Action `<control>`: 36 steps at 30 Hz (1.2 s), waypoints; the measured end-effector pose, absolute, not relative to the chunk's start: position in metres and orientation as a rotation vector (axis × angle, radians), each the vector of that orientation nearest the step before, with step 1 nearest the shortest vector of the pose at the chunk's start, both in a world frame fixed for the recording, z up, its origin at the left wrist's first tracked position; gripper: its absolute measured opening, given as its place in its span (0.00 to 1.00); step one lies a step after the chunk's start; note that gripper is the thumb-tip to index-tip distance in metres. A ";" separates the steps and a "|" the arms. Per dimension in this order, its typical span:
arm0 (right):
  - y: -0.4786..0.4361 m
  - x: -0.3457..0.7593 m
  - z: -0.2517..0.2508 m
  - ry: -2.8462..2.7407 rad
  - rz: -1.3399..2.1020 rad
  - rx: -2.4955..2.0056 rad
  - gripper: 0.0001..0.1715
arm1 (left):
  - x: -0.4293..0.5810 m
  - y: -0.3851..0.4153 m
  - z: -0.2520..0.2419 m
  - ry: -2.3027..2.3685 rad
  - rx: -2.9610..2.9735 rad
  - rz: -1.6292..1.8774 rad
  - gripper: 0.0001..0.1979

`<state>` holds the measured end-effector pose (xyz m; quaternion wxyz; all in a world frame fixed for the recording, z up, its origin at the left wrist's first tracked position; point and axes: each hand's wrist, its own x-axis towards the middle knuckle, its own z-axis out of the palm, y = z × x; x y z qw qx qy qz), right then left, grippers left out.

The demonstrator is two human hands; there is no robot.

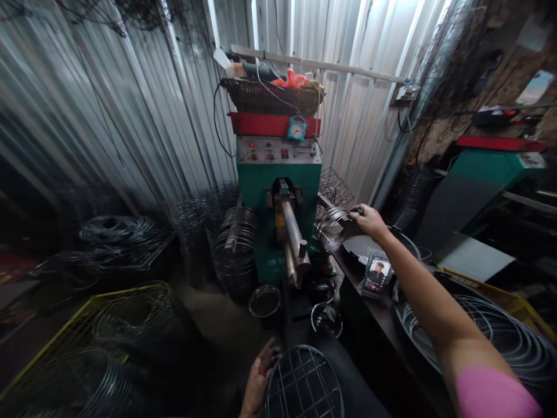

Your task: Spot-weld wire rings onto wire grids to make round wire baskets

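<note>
My right hand (369,222) reaches out to the right of the green machine, its darkened fingertips pinched at the edge of a bundle of thin wire rings (331,225). How many rings are between the fingers is too small to tell. Low in the view, my left hand (257,380) has its fingers apart and holds nothing. It is beside a round wire grid rack (304,380), which lies over my lap. Ahead stands the green machine (252,186), with a thick metal arm (293,226) jutting toward me.
A phone (376,274) in a clear cover leans on the right-hand bench, before a round pan (354,247). Large wire coils (487,331) lie at right. Stacked rings (235,238) stand left of the machine; a yellow crate (65,331) is at lower left. Bowls (264,301) sit below.
</note>
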<state>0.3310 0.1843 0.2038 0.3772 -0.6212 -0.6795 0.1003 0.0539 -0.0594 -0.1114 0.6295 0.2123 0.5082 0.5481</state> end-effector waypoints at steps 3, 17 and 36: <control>0.136 0.342 0.122 -1.367 0.963 -1.522 0.11 | 0.052 -0.054 -0.097 1.141 0.545 1.207 0.32; -0.012 0.327 -0.093 -0.892 1.321 -1.336 0.13 | 0.058 -0.023 -0.001 1.213 1.034 0.361 0.22; -0.050 0.333 -0.033 -0.506 1.647 -1.098 0.07 | 0.087 -0.098 0.074 1.513 1.462 0.381 0.25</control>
